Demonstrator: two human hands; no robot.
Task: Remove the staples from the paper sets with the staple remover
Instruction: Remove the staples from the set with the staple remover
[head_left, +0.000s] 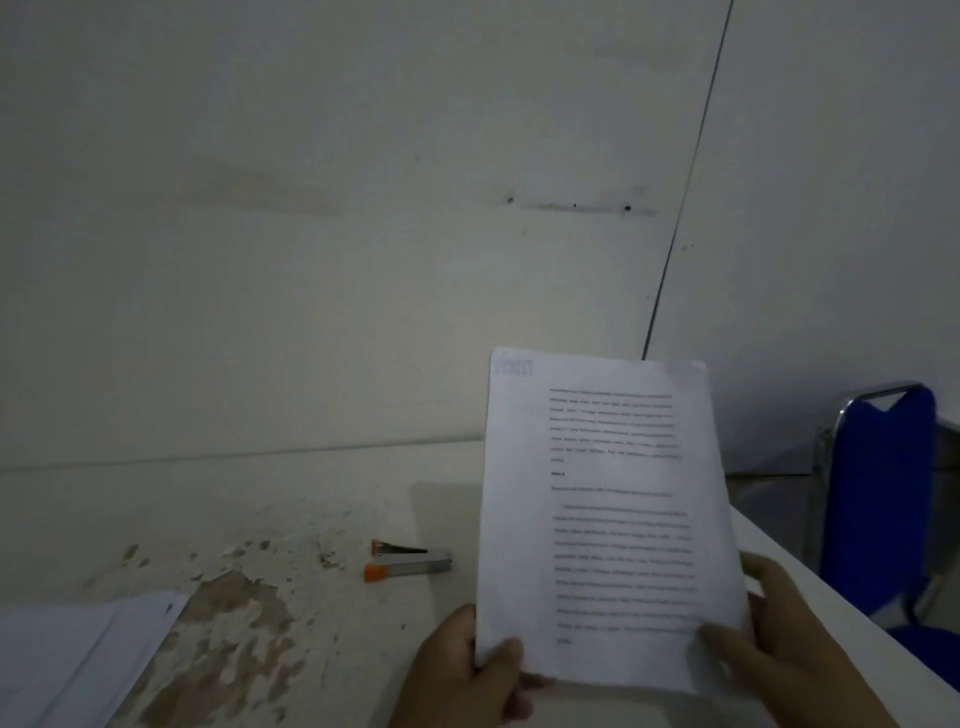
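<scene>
above the table (311, 519), both hands (462, 670) (789, 634) pinch a paper set (608, 519), apparently upright.

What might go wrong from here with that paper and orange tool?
Both the left hand and right hand grip the paper set, while the staple remover lies untouched on the table; letting go with one hand to reach it may let the sheets flop. The light is dim and no staple is visible, so prying could tear a corner.

open tabletop (322, 499) around staple remover (408, 560); paper stack (78, 660) far left
</scene>
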